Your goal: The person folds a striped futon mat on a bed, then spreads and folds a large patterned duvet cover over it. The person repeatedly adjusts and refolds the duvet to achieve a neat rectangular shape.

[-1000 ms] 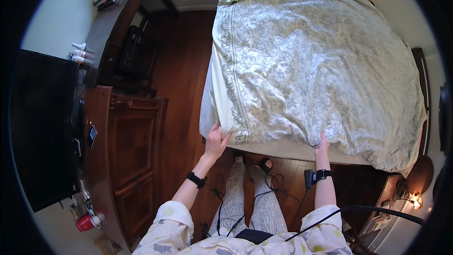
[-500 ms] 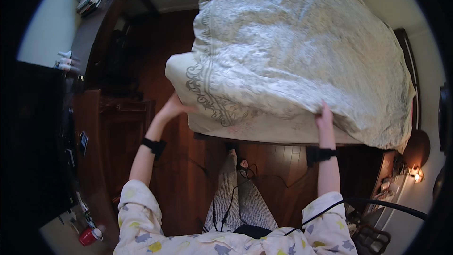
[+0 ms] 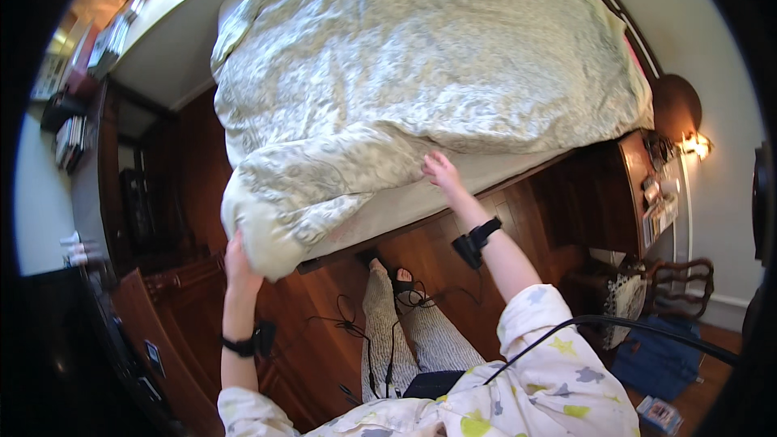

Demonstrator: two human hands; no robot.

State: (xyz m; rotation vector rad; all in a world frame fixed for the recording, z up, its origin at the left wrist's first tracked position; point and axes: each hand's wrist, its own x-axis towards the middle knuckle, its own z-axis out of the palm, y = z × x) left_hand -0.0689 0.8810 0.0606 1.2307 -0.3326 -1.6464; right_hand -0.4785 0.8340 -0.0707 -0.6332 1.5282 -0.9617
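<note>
A pale duvet (image 3: 421, 57) with a grey-green pattern lies rumpled across the bed. Its near left corner (image 3: 263, 235) is bunched and lifted, hanging past the mattress edge. My left hand (image 3: 241, 263) grips that corner, the thumb side showing and the other fingers partly hidden by cloth. My right hand (image 3: 439, 168) is at the near edge of the duvet, about midway along, with bent fingers against a fold. Below it, a strip of the light-coloured mattress side (image 3: 405, 209) shows.
Below the bed's dark frame is a wooden floor (image 3: 324, 299), with my feet and thin cables (image 3: 348, 320). A dark cabinet (image 3: 174, 307) stands left. On the right are a bedside table (image 3: 635, 186), a lit lamp (image 3: 696, 144), a carved chair (image 3: 680, 283) and a blue bag (image 3: 660, 356).
My view has turned toward the right. My left hand has come nearer me with the duvet corner, which now bunches and folds over. More of the mattress side shows near my right hand.
</note>
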